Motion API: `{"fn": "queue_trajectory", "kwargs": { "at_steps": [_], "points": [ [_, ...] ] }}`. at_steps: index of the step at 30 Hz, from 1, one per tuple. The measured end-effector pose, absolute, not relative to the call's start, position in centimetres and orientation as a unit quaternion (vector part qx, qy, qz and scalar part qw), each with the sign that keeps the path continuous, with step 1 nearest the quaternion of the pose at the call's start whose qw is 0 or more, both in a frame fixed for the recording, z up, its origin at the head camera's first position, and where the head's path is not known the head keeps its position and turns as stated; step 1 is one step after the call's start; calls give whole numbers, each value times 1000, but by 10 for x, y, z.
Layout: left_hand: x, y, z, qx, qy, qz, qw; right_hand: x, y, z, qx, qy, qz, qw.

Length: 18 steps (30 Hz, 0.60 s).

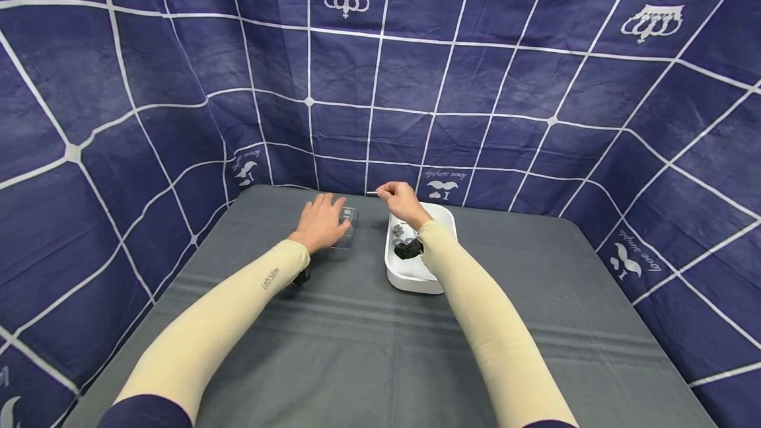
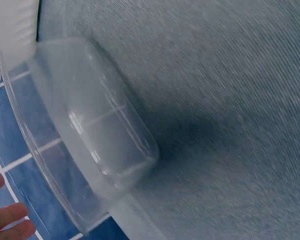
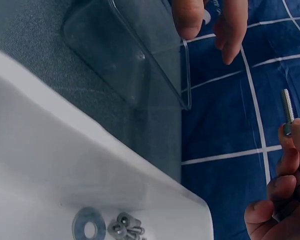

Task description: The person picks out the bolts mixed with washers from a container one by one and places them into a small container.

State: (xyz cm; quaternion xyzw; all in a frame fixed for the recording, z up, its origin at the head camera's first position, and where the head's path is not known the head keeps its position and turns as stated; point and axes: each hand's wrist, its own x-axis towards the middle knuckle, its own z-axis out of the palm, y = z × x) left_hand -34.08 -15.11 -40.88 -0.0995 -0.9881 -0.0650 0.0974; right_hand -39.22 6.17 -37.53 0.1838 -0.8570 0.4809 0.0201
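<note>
Head view: locate the slender metal bolt (image 1: 372, 193) near mid-frame, just above and left of the white tray (image 1: 416, 285). Note the right hand (image 1: 401, 200) with thumb and fingertip pinched on one end, leaving the other end pointing left. Note the left hand (image 1: 323, 222), left of centre, with fingers extended and spread, gripping nothing. Find the clear container (image 1: 337, 253) beneath; impossible to tell here whether touched. Find tray and container both on the grey counter (image 1: 357, 349).

Left wrist view: observe the clear container across the left half. Expect light weight, fairly stiff thin walls and a smooth surface, prone to sliding if knocked; steady by the rim.

Right wrist view: find the bolt at the right edge, pinched at the head with the threaded shank projecting upward. Expect a small, light, rigid piece, hard to damage but liable to roll between fingertips. Hold by the head; keep the thread free. At lower left of centre, note a flat washer (image 3: 79, 227) and small metal fasteners (image 3: 126, 225) inside the tray; pinch singly.
</note>
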Motion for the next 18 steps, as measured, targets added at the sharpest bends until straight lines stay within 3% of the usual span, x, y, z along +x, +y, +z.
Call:
{"fn": "queue_trajectory", "kwargs": {
  "at_steps": [18],
  "points": [
    [-337,-187,-415,-78,-990,-85,87,-393,38,-380,200,-864,461,24]
  ]
}}
